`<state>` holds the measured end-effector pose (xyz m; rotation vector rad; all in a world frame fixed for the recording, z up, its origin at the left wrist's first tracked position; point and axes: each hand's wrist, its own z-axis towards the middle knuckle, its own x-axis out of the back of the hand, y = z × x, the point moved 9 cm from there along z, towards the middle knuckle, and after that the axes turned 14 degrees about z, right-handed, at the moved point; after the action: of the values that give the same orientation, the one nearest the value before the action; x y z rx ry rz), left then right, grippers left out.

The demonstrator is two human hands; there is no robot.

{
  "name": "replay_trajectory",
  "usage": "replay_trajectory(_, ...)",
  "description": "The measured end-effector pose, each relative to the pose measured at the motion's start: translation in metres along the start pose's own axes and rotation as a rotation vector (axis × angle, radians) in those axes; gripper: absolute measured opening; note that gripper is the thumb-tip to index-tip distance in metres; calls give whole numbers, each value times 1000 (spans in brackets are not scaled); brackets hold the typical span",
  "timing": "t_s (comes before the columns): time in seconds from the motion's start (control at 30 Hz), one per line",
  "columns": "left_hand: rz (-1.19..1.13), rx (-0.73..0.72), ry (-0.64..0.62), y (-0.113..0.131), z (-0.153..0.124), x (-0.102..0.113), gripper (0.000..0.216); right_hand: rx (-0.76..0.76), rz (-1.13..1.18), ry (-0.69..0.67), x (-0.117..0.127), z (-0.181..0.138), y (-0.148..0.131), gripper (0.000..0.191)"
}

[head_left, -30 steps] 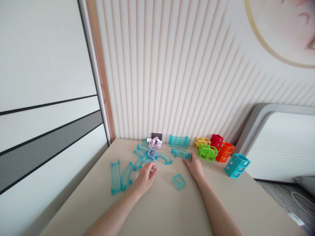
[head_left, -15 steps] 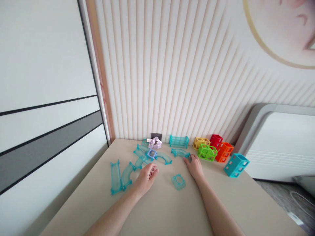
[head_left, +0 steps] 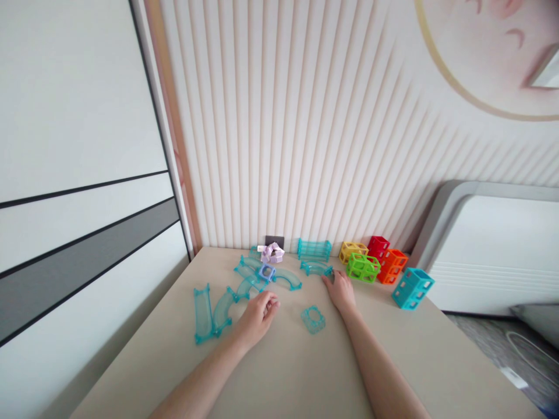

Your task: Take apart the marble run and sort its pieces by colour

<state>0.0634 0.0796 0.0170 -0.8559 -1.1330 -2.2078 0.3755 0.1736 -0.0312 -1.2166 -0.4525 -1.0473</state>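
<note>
My left hand rests on the table with its fingers loosely curled in, and nothing shows in them. Beside it lie translucent teal curved track pieces and a straight track piece, joined in a chain. My right hand has its thumb and fingers closed at the right end of a separate teal curved track, which lies flat; the fingertips are partly hidden. Between the hands, nearer to me, sits a teal square piece with a round hole. A blue-violet square connector sits amid the tracks.
At the back right stand yellow, green, red, orange and teal open-frame blocks. A teal railed piece and a lilac item lie by the ribbed wall. A white cabinet flanks the left.
The view has turned slightly to the right, so everything sits a little further left. Both hands and the track pieces keep about the same places on the table.
</note>
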Motion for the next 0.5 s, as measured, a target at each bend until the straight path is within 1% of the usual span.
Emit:
replay_trajectory(0.07, 135, -51, 46, 10, -4, 11, 20, 8, 0, -1, 1, -2, -2, 46)
replay_trajectory(0.17, 402, -181, 108, 29, -16, 34, 16, 30, 9, -3, 2, -6, -4, 45)
replay_trajectory(0.23, 545, -233, 133, 32, -27, 50, 15, 42, 18, 1, 3, -9, -6, 45)
replay_trajectory(0.3, 642, -205, 162, 22, -40, 70, 19, 53, 26, 8, 4, -12, -7, 44)
replay_trajectory(0.37, 717, -134, 171, 1, -54, 86, 24, 69, 34, 14, 5, -17, -9, 41)
replay_trajectory(0.43, 762, -86, 132, -22, -70, 95, 33, 94, 42, 19, 8, -22, -14, 39)
replay_trajectory(0.5, 791, -37, 85, -43, -85, 97, 38, 131, 51, 30, 12, -26, -23, 37)
